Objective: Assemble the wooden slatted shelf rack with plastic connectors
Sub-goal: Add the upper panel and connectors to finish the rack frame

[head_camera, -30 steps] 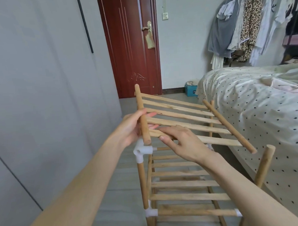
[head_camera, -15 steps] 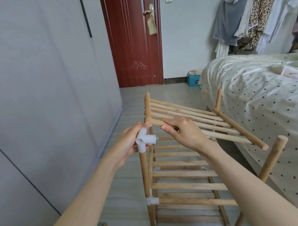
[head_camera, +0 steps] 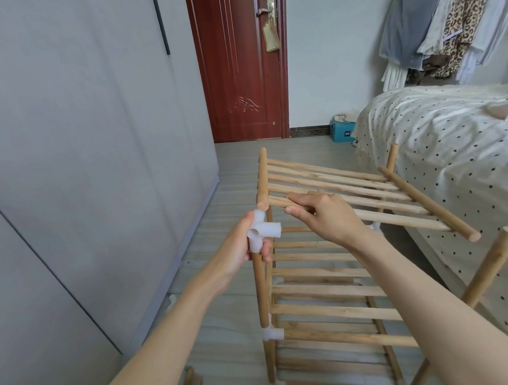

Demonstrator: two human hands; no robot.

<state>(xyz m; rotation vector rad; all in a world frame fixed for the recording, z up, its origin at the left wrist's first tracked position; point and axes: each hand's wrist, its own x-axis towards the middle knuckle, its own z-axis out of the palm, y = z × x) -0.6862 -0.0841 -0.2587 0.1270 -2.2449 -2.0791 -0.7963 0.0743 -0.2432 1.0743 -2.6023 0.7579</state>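
The slat panel [head_camera: 349, 194] has dropped toward the connector [head_camera: 261, 231] the left hand [head_camera: 246, 248] grips; right hand [head_camera: 326, 215] clasps a slat, ready to seat.

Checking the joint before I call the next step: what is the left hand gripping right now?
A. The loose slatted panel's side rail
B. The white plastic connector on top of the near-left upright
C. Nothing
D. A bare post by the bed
B: the left hand curls round the white plastic connector atop the near-left upright, while the right hand holds the slatted panel.
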